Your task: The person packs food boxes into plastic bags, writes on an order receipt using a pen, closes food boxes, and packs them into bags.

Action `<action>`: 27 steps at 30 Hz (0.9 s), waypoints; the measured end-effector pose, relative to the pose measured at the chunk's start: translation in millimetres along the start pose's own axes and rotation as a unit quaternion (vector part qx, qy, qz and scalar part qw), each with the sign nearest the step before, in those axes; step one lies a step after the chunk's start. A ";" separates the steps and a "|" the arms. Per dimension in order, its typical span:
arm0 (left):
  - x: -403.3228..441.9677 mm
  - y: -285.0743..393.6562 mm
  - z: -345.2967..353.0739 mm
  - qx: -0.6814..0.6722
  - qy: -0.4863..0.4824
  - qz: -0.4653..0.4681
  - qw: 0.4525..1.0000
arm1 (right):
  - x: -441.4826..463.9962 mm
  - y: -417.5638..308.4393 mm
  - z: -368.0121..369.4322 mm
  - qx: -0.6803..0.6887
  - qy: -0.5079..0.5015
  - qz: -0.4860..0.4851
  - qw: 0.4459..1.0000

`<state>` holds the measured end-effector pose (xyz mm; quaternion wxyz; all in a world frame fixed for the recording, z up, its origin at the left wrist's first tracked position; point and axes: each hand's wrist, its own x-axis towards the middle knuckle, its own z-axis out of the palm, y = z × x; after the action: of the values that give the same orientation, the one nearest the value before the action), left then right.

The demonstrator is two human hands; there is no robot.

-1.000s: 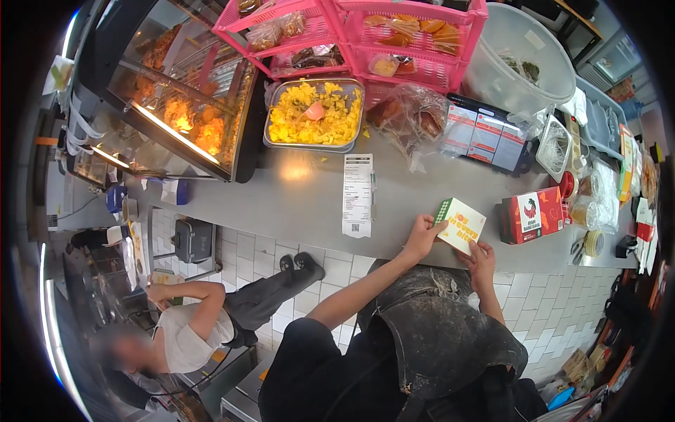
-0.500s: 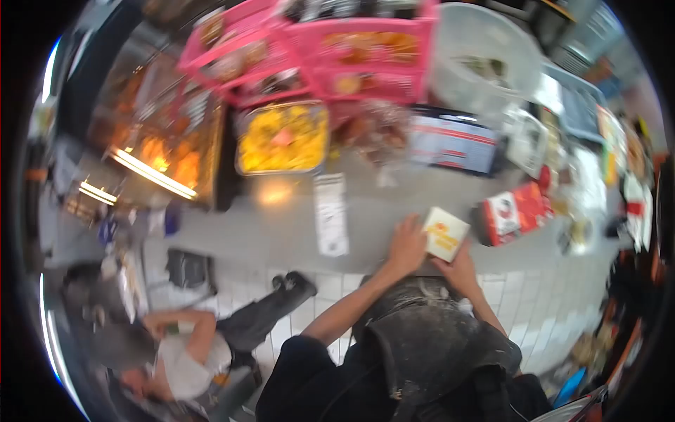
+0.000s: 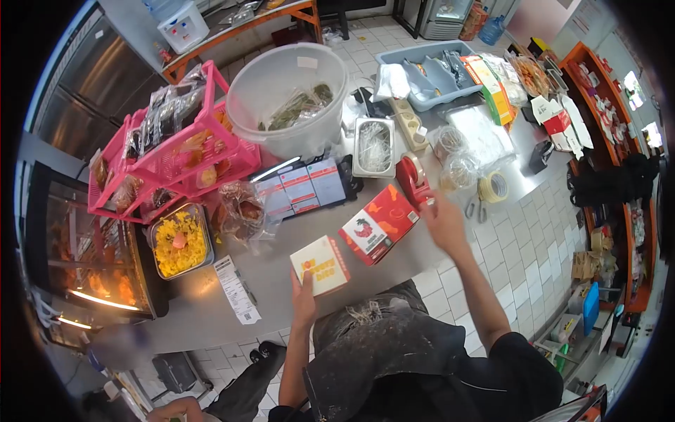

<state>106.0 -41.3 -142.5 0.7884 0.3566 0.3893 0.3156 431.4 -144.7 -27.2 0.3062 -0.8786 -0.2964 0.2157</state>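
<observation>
A metal surface carries everything within reach. The biggest thing on it is the pink rack, loaded with packets; beside that stands a tall clear tub, with a tablet in front of them.

Nearer the person lies a red box with printed sides, its far end close to the right hand. The smaller cream box is near it, above the front part of the surface; whether it rests there or is held up, I cannot tell.

The left hand has a closed grip on the cream box's near corner, thumb across the top. The right hand is at the red tape dispenser, fingers drawn together; whether that grip has hold of tape cannot be made out.

A hard pull there could drag the dispenser or nudge the red box, since the two sit so close. With just one corner gripped, the cream box might twist or dent if squeezed. The paper slip lies clear of both hands; the scissors, nearer the right forearm, could be knocked by a wide swing.
</observation>
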 end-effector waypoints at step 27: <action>-9.3 29.1 221.5 -0.164 -0.035 -0.094 0.981 | -35.4 -21.0 -42.1 0.135 -0.171 -0.103 0.970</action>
<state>280.8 -102.8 -17.4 0.8756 0.1949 0.3364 0.2868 420.9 -171.7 24.1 0.3871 -0.7438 -0.4015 0.3683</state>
